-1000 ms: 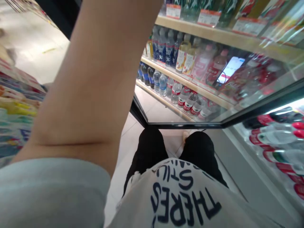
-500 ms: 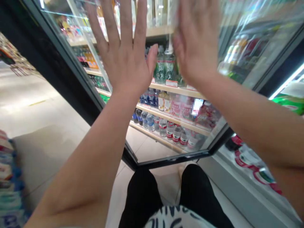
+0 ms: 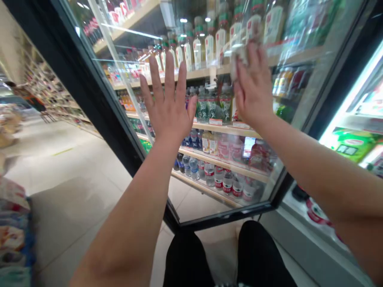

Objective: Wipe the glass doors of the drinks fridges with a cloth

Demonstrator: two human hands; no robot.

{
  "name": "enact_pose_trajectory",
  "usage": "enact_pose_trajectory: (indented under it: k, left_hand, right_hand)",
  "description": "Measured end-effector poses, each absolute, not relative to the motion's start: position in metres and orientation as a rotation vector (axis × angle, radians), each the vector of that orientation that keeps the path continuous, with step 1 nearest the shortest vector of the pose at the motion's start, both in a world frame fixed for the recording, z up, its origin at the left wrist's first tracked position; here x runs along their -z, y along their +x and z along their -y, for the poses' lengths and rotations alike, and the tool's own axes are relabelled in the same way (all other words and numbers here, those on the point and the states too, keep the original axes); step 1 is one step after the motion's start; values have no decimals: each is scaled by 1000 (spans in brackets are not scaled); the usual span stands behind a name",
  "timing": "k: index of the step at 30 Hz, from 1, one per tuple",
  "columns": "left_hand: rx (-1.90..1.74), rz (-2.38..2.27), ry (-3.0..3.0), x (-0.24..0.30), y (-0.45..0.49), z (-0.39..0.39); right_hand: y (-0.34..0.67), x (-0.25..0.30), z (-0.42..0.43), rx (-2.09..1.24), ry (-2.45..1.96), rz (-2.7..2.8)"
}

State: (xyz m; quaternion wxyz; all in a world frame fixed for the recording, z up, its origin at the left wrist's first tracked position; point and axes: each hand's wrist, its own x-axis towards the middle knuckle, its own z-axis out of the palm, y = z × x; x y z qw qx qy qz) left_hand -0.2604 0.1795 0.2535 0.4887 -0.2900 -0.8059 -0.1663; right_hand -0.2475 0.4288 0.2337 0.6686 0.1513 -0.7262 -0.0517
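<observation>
A glass door (image 3: 221,217) with a black frame stands open in front of me. My left hand (image 3: 171,107) lies flat towards its pane, fingers spread, with nothing in it. Higher and further right, my right hand (image 3: 255,85) presses a crumpled whitish cloth (image 3: 238,59) against the glass. Part of the cloth is hidden beneath the fingers, and its far edge is blurred. Rows of bottles (image 3: 209,105) on shelves show in the glass around both hands.
To the right is a lit cooler with a green package (image 3: 348,143) and a grey base (image 3: 299,239). Stacked packs (image 3: 13,235) sit on the floor at lower left. Store shelves (image 3: 56,89) run along the far left. My legs are close below the door's bottom edge.
Both hands appear lower in view, as the camera has tilted up and shows more of the upper shelves. The cloth under my right hand now shows more clearly. My left hand stays spread.
</observation>
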Motion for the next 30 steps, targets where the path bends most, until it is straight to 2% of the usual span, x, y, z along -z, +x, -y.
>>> enact_pose_trajectory:
  k: [3, 8, 12, 18, 24, 28, 30]
  left_hand:
    - [430, 1897, -742, -251, -260, -176]
    - [457, 1819, -789, -247, -264, -174]
    - [432, 1830, -765, -247, -265, -174]
    - [413, 1806, -765, -246, -268, -174]
    - [526, 1849, -803, -248, -268, -174]
    - [571, 1870, -823, -249, -266, -174]
    - [572, 1871, -818, -249, -266, -174]
  right_hand:
    - [-249, -225, -434, -67, 226, 1557]
    - [-241, -220, -432, 90, 579, 1844]
    - [-242, -236, -435, -44, 260, 1634]
    - [-242, -233, -414, 222, 599, 1847]
    - [-240, -252, -411, 12, 251, 1655]
    - [-246, -238, -396, 195, 616, 1814]
    - [-247, -240, -395, 204, 655, 1821]
